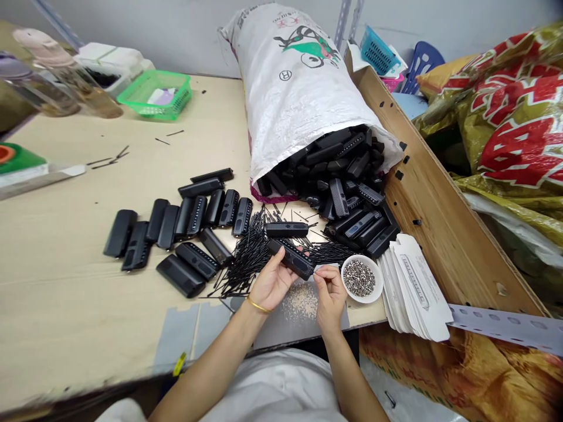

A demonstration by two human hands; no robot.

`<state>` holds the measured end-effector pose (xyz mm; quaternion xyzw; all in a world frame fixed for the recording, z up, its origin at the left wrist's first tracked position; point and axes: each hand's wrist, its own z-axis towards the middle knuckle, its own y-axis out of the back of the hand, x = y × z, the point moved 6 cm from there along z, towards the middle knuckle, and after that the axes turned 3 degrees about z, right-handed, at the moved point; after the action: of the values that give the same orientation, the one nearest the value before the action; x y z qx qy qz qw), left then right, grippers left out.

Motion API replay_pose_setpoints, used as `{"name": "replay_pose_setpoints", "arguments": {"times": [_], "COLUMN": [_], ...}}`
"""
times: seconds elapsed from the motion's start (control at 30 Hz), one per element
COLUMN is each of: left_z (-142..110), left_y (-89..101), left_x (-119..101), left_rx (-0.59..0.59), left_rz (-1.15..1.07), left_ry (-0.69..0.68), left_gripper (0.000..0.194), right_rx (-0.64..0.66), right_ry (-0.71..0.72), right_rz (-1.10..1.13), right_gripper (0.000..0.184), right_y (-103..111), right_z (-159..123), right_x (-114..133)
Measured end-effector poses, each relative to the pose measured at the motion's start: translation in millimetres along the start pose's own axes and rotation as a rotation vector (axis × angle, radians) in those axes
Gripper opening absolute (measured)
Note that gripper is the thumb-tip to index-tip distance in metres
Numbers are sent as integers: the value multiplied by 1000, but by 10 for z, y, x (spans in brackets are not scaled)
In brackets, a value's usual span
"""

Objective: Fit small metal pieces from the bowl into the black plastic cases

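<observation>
My left hand (275,281) is wrapped round a black plastic casing (292,261), long and narrow with a row of small slots, held tilted above the table. At its right end, the fingers of my right hand (329,290) pinch together; what sits between them is too small to make out. A white bowl (380,281) of small metal pieces (359,278) stands just right of that hand. Below the casing, small pale bits (301,302) lie on a grey sheet. Thin black sticks (248,258) are heaped behind and left of my hands, with another black casing (287,229) on them.
Several black casings (167,225) lie in groups on the left. A white woven sack (303,76) spills more casings (347,199) at the back. Flat white cartons (413,287) lean by the wooden side board (440,211). A green basket (153,94) and bottles (73,76) stand back left.
</observation>
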<state>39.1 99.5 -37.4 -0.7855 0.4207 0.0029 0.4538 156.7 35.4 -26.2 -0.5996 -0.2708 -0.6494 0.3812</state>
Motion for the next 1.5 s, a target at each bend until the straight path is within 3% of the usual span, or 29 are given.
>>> {"name": "replay_pose_setpoints", "arguments": {"times": [0.27, 0.47, 0.63, 0.93, 1.2, 1.27, 1.33, 1.43, 1.5], "left_z": [-29, -26, -18, -61, -162, -269, -381, -386, -222], "left_y": [-9, 17, 28, 17, -30, -25, -50, -74, 42], "left_x": [-1, -32, -27, 6, -20, -55, -69, 22, -93], "left_rx": [-42, -56, -26, -17, -7, 21, 137, 319, 192], "left_rz": [-49, -67, -51, -38, 55, 148, 362, 863, 1123], "left_ry": [-40, -83, -87, -112, -181, -276, -460, -662, -699], "left_gripper": [19, 19, 24, 20, 31, 33, 37, 34, 33], "right_rx": [-31, -3, 51, 101, 96, 146, 167, -5, -73], "right_ry": [28, -95, -107, 242, 301, 319, 316, 294, 269], "right_rz": [10, -69, -114, -394, -344, -316, -317, -400, -539], "right_gripper": [10, 19, 19, 11, 11, 10, 9, 12, 15], "right_y": [27, 70, 73, 50, -1, 21, 128, 486, 700], "right_z": [-7, 6, -5, 6, -66, -90, -70, 66, 191], "right_x": [18, -34, -55, 231, 250, 262, 269, 265, 223]}}
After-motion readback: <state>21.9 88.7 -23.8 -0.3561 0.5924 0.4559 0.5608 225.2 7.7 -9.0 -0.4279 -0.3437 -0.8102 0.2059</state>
